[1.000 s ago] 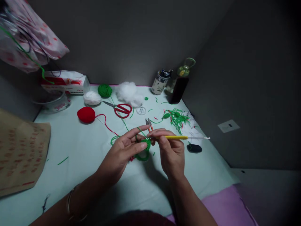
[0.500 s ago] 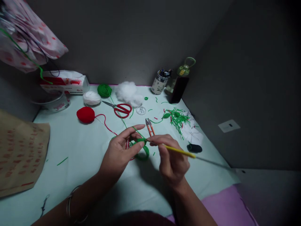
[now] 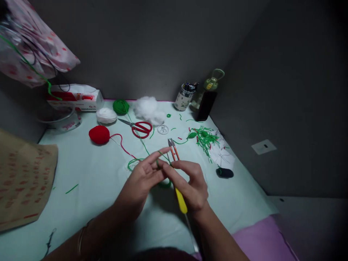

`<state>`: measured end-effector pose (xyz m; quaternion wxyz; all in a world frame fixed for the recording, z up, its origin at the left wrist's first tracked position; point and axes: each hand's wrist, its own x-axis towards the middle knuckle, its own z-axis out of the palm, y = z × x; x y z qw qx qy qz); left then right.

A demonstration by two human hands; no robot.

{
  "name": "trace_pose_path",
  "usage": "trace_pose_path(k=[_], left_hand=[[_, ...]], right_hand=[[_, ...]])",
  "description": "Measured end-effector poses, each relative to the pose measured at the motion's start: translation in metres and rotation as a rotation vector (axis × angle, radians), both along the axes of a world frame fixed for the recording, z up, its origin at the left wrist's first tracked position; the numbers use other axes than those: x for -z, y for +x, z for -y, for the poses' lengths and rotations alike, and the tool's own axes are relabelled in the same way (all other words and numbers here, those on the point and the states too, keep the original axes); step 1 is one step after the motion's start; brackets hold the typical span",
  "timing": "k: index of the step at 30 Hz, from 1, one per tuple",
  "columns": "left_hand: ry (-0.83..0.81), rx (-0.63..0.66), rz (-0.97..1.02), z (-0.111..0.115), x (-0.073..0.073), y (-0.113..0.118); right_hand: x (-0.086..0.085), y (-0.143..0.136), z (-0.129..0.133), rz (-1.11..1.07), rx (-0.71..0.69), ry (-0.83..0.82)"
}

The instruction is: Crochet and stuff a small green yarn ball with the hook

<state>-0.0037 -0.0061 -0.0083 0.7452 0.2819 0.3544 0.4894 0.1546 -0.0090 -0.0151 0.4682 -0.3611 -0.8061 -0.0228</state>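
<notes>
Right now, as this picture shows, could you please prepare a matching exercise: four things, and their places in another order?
1. yellow-handled hook
2. red-handled scissors
3. pens
4. green yarn ball

A. inside the patterned cup
B. between the white yarn ball and the white fluff
C. held in the right hand
D. in front of the white fluff

Pairs: 1-C, 2-D, 3-A, 4-B

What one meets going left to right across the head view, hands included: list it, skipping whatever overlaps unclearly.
Brown paper bag, red yarn ball, left hand, right hand holding the yellow-handled hook, dark oval object, white wall plate.
</notes>
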Motion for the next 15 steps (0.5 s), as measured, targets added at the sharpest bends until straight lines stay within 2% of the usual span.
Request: trace_pose_path(k=[3,5,7,9,11,13,15], left_hand=[[-0.108,0.097,0.134,-0.003,-0.001,-0.004],[-0.083,0.071,0.092,-0.005,-0.001,-0.007],[-0.022,0.063,0.028,-0.004,-0.001,-0.009],[0.028,0.055,-0.047,-0.003,-0.001,-0.009],[0.050,0.017,-0.118,-0.002,-0.001,-0.007],[0.041,-0.032,-0.125,-0.001,-0.001,-0.004],[0.001,-0.047,-0.038,-0.002,-0.001,-0.002]], right_hand=[[-0.001,0.002,-0.003,-0.407,-0.079,-0.182],[-0.001,0.002,-0.007,-0.667,-0.165,-0.362],[-0.002,0.001,-0.011,-0.759,-0.236,-0.491],[-0.002,-0.001,-0.013,-0.723,-0.255,-0.537],[0.000,-0.003,-0.011,-0.633,-0.217,-0.491],[0.002,-0.004,-0.007,-0.473,-0.159,-0.370],[0.004,-0.003,-0.004,-0.269,-0.118,-0.182]])
